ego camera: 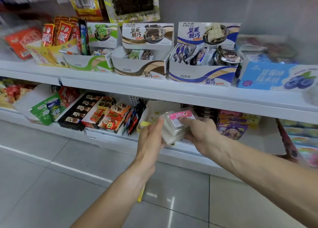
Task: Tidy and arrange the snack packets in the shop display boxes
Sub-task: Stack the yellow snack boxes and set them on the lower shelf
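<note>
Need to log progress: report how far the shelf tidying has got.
Looks done: the blue-trimmed box holds packets standing in a row. In hand: left hand and right hand hold a stack of white packets with pink labels at the lower shelf. Left: the brown-trimmed box holds few, loosely lying packets.

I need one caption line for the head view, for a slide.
Both hands hold a stack of white snack packets before the lower shelf.

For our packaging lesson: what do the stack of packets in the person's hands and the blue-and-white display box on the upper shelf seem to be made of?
Stack of packets: looks like thin, translucent plastic film, slightly glossy, with a pink printed label; contents unclear.
Blue-and-white display box: apparently printed cardboard, with folded flaps, crisp cut edges and a mostly matte surface.
</note>
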`<control>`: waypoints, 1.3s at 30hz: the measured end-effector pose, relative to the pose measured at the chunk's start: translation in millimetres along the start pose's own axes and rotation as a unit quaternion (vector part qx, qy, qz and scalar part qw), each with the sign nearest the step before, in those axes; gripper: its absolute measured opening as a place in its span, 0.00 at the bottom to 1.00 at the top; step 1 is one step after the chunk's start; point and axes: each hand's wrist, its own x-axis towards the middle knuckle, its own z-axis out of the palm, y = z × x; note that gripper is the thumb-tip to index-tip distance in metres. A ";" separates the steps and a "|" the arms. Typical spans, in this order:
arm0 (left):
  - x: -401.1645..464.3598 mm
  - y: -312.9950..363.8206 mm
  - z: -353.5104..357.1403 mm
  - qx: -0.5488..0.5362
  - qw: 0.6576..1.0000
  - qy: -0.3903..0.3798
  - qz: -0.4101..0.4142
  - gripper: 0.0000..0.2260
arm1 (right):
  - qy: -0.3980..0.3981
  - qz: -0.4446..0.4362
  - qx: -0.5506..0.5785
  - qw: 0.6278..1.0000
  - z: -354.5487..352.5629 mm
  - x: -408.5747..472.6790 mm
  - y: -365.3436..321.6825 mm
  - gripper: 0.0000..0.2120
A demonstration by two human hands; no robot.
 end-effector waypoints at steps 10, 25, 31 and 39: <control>-69.2 72.7 54.5 -0.006 0.983 -0.182 -0.001 0.12 | -0.071 -0.022 -0.011 0.997 -98.1 -110.2 -83.5 0.12; -83.1 133.8 177.0 0.371 0.526 -0.112 0.757 0.09 | -0.049 0.002 0.168 0.985 -214.7 -146.8 -202.5 0.19; -76.3 121.2 216.2 0.414 0.487 -0.142 0.755 0.05 | -0.014 0.000 0.138 0.990 -235.7 -133.0 -206.4 0.19; -60.0 124.7 239.8 0.442 0.541 -0.180 0.692 0.18 | 0.023 -0.014 0.131 0.991 -252.7 -93.1 -219.1 0.12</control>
